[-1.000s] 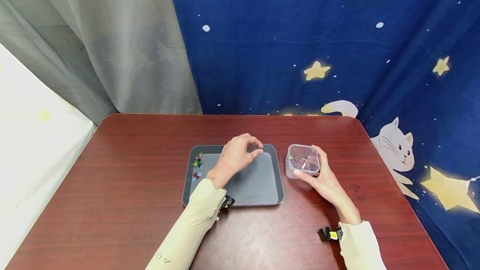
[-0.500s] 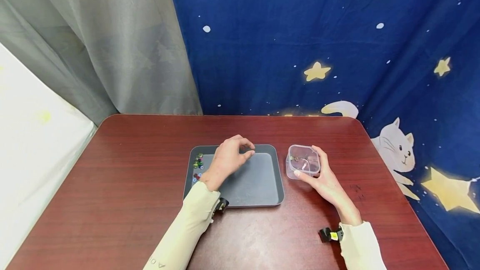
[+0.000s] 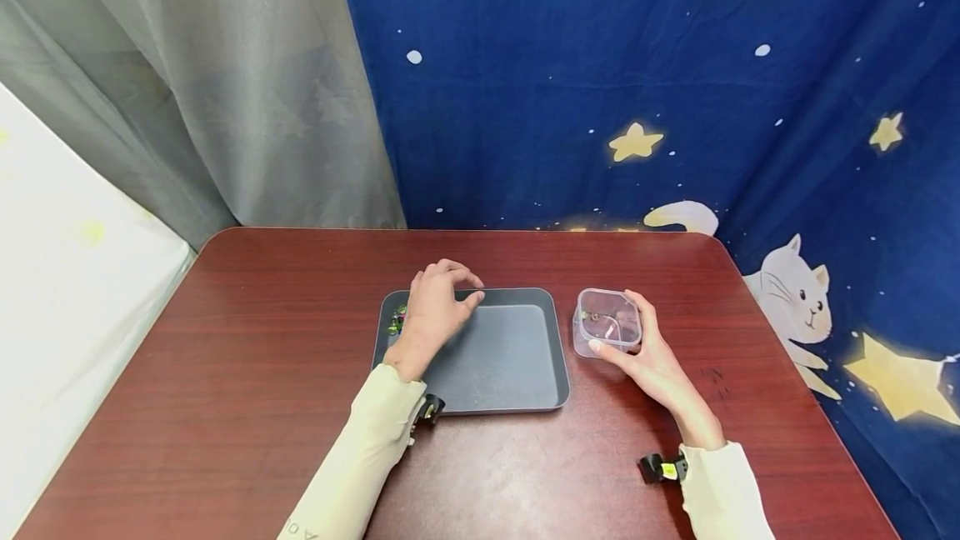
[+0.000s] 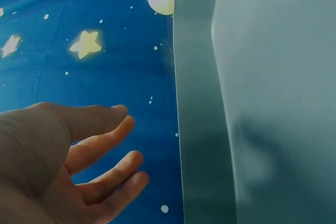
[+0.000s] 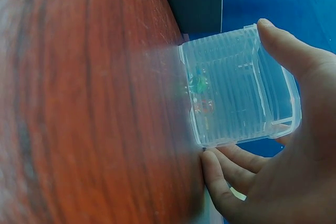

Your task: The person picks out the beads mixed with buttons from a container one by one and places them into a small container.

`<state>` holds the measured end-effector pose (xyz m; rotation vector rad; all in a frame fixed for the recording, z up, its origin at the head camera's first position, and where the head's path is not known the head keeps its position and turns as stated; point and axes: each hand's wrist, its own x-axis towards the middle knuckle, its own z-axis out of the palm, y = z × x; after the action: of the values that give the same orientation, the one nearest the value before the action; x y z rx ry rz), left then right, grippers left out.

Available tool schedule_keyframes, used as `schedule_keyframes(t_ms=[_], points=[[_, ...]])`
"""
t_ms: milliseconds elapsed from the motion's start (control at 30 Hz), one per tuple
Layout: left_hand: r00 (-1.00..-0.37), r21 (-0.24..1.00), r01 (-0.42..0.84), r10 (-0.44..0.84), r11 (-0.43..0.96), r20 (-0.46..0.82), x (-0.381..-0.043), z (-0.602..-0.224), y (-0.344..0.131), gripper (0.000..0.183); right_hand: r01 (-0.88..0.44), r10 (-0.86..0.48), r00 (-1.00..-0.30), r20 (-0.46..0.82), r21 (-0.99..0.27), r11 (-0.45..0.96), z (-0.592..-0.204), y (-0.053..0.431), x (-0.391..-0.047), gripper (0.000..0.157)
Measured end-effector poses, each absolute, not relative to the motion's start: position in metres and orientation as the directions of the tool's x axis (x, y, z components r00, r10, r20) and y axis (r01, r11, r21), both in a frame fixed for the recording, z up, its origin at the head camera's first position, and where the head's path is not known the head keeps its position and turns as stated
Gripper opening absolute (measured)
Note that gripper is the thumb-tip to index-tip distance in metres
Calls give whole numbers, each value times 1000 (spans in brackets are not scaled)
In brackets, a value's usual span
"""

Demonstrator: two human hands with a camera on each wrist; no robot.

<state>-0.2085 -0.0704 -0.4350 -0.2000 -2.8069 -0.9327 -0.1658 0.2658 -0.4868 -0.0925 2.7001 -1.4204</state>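
In the head view my left hand (image 3: 435, 307) hovers over the left half of a grey rectangular tray (image 3: 555, 357), fingers loosely bent and nothing visible between them. The left wrist view has its thumb and fingers (image 4: 110, 177) with no object there. Small green and dark bead-like pieces (image 3: 396, 321) lie along the tray's left side, partly covered by that hand. My right hand (image 3: 652, 361) grips a clear plastic box (image 3: 609, 315) on the table, thumb on the near side and fingers on the far right. Through its wall, green and reddish small pieces (image 5: 199, 85) show at the bottom.
The tray and box stand side by side on a dark red wooden table (image 3: 262, 340), a narrow gap between them. Behind the table hang a blue star-patterned curtain (image 3: 525, 107) and a grey one (image 3: 277, 107).
My left hand has moved left across the tray and now covers more of the small pieces there. The right hand and the box have stayed in place.
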Motion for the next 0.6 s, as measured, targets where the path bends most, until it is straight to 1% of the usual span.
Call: schedule_keyframes(t_ms=[467,600], points=[[-981,570,165,71,805,183,-208,-430,-86,12,-21,-98,-994,-43,-820,572,-486,265,-165,98],[-984,566,155,73,810,164,-209,-430,-90,16,-19,-94,-995,-43,-820,573,-486,265,-165,98]])
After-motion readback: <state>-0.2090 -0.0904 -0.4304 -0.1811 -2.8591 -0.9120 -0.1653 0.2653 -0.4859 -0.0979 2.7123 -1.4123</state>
